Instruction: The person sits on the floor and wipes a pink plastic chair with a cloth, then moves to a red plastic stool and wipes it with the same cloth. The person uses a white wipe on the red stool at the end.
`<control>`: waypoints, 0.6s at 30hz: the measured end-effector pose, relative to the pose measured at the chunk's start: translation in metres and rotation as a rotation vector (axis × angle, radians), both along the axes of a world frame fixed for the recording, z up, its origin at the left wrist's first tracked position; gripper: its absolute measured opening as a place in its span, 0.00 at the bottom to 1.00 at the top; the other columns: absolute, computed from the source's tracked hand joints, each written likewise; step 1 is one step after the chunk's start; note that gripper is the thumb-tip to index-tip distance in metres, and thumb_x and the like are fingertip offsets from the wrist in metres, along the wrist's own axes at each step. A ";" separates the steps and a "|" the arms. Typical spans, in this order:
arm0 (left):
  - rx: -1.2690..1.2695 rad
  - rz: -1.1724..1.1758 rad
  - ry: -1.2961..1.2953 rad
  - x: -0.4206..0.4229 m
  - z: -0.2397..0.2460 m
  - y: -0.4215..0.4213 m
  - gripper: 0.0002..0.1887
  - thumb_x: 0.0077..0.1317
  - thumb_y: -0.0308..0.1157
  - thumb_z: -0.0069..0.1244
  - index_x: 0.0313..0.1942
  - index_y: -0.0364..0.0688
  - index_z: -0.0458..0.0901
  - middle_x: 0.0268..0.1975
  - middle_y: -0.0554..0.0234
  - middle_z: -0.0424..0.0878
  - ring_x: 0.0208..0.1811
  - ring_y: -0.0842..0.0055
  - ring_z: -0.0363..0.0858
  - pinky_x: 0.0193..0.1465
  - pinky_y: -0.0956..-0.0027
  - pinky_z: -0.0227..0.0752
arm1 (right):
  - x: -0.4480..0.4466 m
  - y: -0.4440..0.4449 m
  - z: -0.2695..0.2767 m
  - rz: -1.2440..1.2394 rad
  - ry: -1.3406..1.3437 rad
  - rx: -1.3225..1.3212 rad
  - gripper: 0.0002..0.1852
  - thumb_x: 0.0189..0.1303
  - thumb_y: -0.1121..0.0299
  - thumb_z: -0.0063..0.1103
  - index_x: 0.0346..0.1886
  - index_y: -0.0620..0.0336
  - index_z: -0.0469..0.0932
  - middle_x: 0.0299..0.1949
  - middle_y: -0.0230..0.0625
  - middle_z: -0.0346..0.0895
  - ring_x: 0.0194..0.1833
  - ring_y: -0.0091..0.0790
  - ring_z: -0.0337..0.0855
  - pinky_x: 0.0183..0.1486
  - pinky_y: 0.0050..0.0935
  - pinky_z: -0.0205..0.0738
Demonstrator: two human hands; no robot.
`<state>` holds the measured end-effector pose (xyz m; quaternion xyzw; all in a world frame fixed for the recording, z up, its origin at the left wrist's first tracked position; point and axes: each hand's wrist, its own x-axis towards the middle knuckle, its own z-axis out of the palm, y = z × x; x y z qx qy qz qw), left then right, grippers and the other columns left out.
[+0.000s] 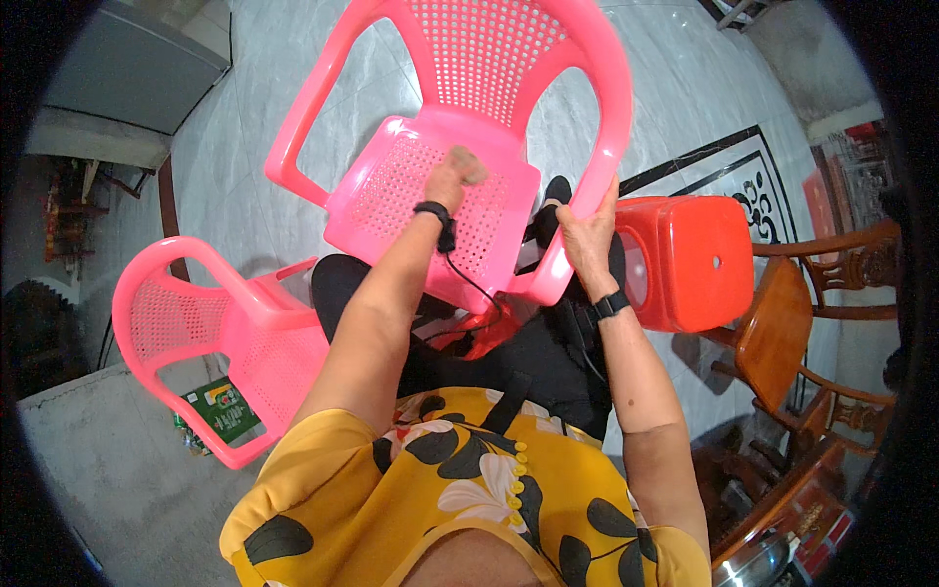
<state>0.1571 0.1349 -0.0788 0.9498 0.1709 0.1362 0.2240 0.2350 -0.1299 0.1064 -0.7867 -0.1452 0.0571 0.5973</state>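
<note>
A pink plastic armchair (462,213) with a perforated seat and back stands before me, its backrest on the far side. My left hand (449,183) is over the seat, blurred. Its fingers appear closed on a small beige wad (468,166), perhaps a cloth, against the perforated surface. My right hand (590,238) grips the chair's right armrest (603,158) near its front bend, thumb on the inner side. A black band with a small dark device (446,238) and a cable is on my left wrist; another black band (610,304) circles the right.
A second pink armchair (275,352) stands at left, near a green printed box (224,411). To the right are a red plastic stool (708,264) and a wooden chair (777,330). A red plastic thing (488,330) shows between my legs. The floor (220,169) is grey marble-patterned tile.
</note>
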 end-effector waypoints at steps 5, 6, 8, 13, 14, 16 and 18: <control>-0.238 -0.139 0.036 -0.023 0.019 -0.084 0.28 0.62 0.17 0.45 0.59 0.53 0.85 0.49 0.48 0.78 0.54 0.55 0.77 0.61 0.58 0.71 | 0.000 -0.006 -0.007 0.032 0.046 0.015 0.50 0.48 0.76 0.66 0.77 0.62 0.51 0.56 0.47 0.74 0.53 0.41 0.79 0.57 0.35 0.75; -0.306 -0.140 0.080 -0.031 0.024 -0.089 0.28 0.61 0.17 0.45 0.59 0.53 0.85 0.47 0.49 0.77 0.53 0.56 0.77 0.61 0.59 0.71 | 0.001 -0.004 -0.008 0.019 0.025 -0.006 0.51 0.48 0.76 0.67 0.77 0.62 0.50 0.58 0.48 0.74 0.55 0.44 0.79 0.59 0.37 0.75; -0.445 -0.158 0.167 -0.054 0.033 -0.095 0.28 0.61 0.17 0.44 0.59 0.52 0.85 0.46 0.50 0.75 0.52 0.58 0.75 0.61 0.61 0.69 | 0.003 -0.002 -0.012 -0.002 -0.068 0.006 0.46 0.46 0.76 0.65 0.73 0.63 0.55 0.52 0.43 0.72 0.50 0.40 0.77 0.55 0.36 0.74; -0.323 -0.339 0.215 -0.116 0.054 -0.104 0.26 0.61 0.18 0.45 0.57 0.49 0.86 0.53 0.45 0.78 0.56 0.52 0.78 0.61 0.57 0.73 | 0.001 -0.003 -0.014 -0.022 -0.010 -0.038 0.52 0.47 0.72 0.69 0.77 0.61 0.50 0.59 0.51 0.75 0.57 0.49 0.80 0.61 0.39 0.75; -0.311 -0.365 0.260 -0.124 0.058 -0.106 0.26 0.61 0.18 0.46 0.57 0.48 0.86 0.54 0.44 0.78 0.57 0.51 0.78 0.61 0.56 0.73 | 0.001 -0.003 -0.013 -0.026 -0.009 -0.032 0.52 0.47 0.72 0.69 0.77 0.61 0.50 0.58 0.51 0.75 0.57 0.49 0.80 0.61 0.39 0.75; -0.260 -0.345 0.257 -0.134 0.064 -0.111 0.25 0.60 0.18 0.47 0.56 0.47 0.86 0.56 0.42 0.78 0.57 0.50 0.78 0.60 0.55 0.74 | -0.001 -0.004 -0.010 -0.023 -0.014 -0.020 0.52 0.47 0.72 0.69 0.77 0.61 0.50 0.58 0.51 0.76 0.56 0.49 0.80 0.60 0.39 0.75; -0.157 -0.321 0.312 -0.131 0.067 -0.112 0.27 0.57 0.18 0.49 0.57 0.48 0.86 0.57 0.42 0.77 0.58 0.49 0.78 0.60 0.53 0.75 | 0.000 -0.004 -0.005 -0.005 0.030 -0.016 0.51 0.47 0.73 0.68 0.76 0.62 0.51 0.57 0.51 0.76 0.55 0.49 0.81 0.59 0.39 0.75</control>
